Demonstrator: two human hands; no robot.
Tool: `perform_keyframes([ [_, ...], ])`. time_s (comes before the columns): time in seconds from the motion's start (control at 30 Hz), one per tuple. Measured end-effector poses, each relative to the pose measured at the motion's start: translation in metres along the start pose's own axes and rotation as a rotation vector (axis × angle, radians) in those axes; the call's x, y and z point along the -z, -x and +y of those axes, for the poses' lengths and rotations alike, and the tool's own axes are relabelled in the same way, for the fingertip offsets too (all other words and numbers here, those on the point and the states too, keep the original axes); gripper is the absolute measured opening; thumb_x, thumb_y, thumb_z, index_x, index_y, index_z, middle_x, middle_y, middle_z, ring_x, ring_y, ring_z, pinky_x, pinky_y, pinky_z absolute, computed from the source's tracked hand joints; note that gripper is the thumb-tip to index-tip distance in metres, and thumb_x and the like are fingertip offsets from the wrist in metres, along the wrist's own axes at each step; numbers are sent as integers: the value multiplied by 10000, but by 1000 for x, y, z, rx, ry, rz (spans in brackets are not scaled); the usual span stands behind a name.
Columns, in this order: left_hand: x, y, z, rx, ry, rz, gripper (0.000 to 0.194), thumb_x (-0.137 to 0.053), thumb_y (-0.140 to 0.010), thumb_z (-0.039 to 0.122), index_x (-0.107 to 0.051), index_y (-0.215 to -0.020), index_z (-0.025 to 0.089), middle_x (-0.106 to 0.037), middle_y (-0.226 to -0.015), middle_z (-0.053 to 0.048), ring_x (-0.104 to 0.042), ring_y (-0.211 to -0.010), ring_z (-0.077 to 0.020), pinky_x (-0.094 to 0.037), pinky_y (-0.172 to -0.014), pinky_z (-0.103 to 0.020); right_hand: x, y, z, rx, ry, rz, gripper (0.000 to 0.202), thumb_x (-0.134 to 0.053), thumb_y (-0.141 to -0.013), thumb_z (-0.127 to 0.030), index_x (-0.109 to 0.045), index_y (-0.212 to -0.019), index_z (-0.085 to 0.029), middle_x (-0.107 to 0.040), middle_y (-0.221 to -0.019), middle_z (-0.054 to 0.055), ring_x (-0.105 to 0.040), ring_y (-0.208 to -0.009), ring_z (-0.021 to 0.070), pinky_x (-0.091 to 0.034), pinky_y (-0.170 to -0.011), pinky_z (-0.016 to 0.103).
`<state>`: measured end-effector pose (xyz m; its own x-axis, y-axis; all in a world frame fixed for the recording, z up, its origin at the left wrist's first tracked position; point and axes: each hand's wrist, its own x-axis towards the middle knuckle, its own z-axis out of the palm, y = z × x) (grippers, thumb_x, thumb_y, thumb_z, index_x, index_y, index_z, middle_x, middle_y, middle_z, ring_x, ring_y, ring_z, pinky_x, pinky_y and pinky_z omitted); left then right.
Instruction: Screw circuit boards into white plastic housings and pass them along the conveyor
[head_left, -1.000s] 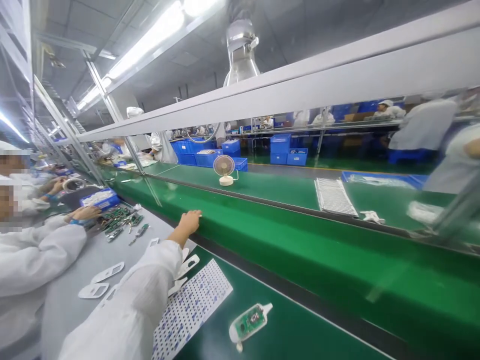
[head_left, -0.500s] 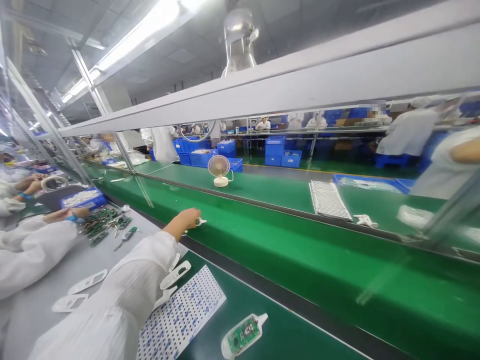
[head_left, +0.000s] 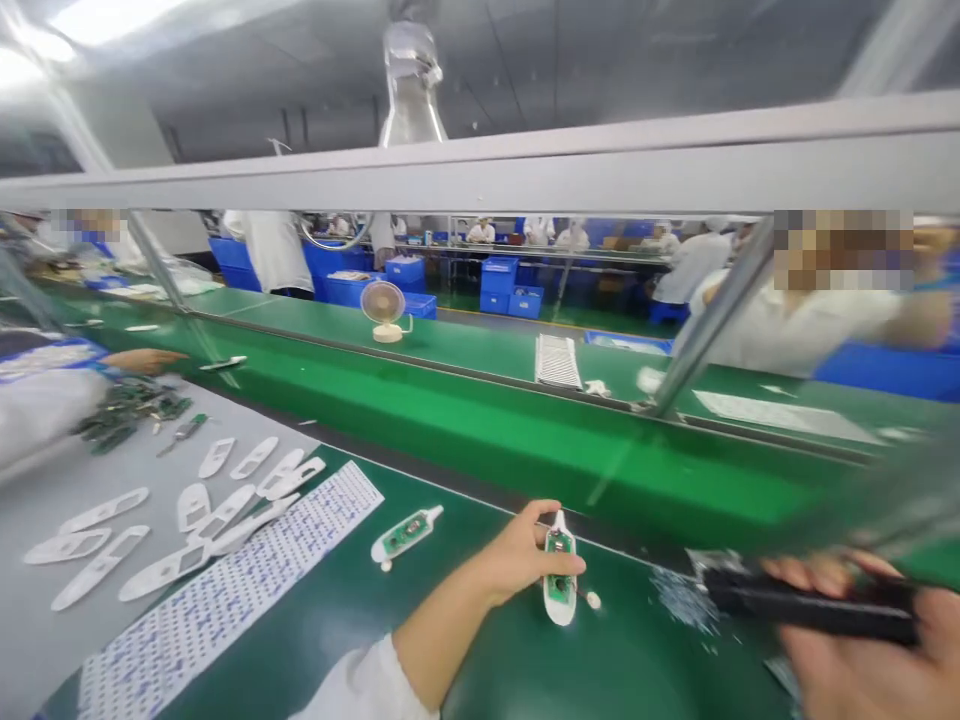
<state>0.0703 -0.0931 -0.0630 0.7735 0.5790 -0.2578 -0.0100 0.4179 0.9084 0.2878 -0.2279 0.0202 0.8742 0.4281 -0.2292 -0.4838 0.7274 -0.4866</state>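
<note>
My left hand [head_left: 514, 556] grips a white, pointed plastic housing [head_left: 559, 606] with a green circuit board inside, thumb across the board and fingers at its far side. A small round white part [head_left: 593, 600] hangs from it on a thin wire. At the right, my right hand [head_left: 859, 672] is closed around a black bar-shaped tool [head_left: 806, 605], blurred by motion; its exact kind is unclear. Under the tool's left end lies a heap of small silvery pieces [head_left: 682, 598], probably screws. Left of my left hand, a second housing with a board [head_left: 405, 536] rests on the green mat.
A patterned white-and-blue sheet [head_left: 247, 590] lies beside several white housing covers [head_left: 225, 512]. A co-worker's hand [head_left: 142, 361] is near piled circuit boards [head_left: 127, 415]. Behind the mat runs a green conveyor belt [head_left: 465, 430]; a small fan [head_left: 385, 310] stands beyond it.
The view has swung right. My left hand came back from over the belt, where it held a small part, to the housing on the mat. My right hand with the black tool has entered view.
</note>
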Motion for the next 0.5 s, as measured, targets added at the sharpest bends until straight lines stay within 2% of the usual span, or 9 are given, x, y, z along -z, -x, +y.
perform_keyframes([
  [0.03,-10,-2,-12,-4,-10,33,872,-899,-595,277,-427,-1324,201,-626,-881,2,-645,-693,-151,-495,-626,-265,2,-3,-1,98,121,-34,205,-604,-768,-455,-565,-642,-298,-369,-547,21,-389,-441,156,-320,-434,445],
  [0.07,-16,-4,-21,-29,-39,74,798,-871,-641,280,-433,-1304,203,-616,-874,8,-638,-693,-147,-489,-623,-260,4,-6,-2,162,239,-80,202,-624,-714,-459,-562,-625,-289,-345,-535,17,-374,-442,155,-301,-433,435],
  [0.13,-19,-9,-29,-106,-124,177,561,-772,-765,287,-460,-1224,201,-596,-854,19,-621,-694,-135,-480,-630,-254,7,-12,0,238,376,-170,242,-702,-613,-482,-582,-658,-277,-364,-532,-3,-382,-462,157,-327,-449,406],
  [0.23,-13,-10,-28,-194,-295,327,263,-626,-877,267,-469,-1081,209,-596,-817,26,-612,-703,-138,-467,-649,-257,9,-13,4,256,430,-322,389,-811,-538,-503,-585,-740,-260,-430,-528,-45,-422,-466,152,-401,-480,352],
  [0.3,-8,-6,-22,-224,-498,398,197,-624,-874,275,-475,-991,222,-612,-790,26,-620,-722,-157,-450,-663,-267,6,-9,10,253,460,-428,383,-827,-581,-478,-584,-768,-248,-465,-519,-58,-448,-453,148,-428,-488,324],
  [0.4,-3,2,-16,-262,-931,496,179,-652,-856,340,-510,-885,235,-605,-758,10,-611,-744,-203,-418,-671,-298,-4,5,22,279,515,-586,285,-809,-675,-393,-605,-784,-228,-507,-511,-51,-484,-439,146,-449,-482,301],
  [0.5,0,5,-15,-345,-1244,520,170,-640,-863,339,-523,-805,230,-592,-762,-21,-589,-790,-242,-408,-698,-334,-14,21,39,286,569,-737,195,-768,-740,-330,-616,-791,-218,-533,-514,-44,-519,-439,152,-462,-479,294],
])
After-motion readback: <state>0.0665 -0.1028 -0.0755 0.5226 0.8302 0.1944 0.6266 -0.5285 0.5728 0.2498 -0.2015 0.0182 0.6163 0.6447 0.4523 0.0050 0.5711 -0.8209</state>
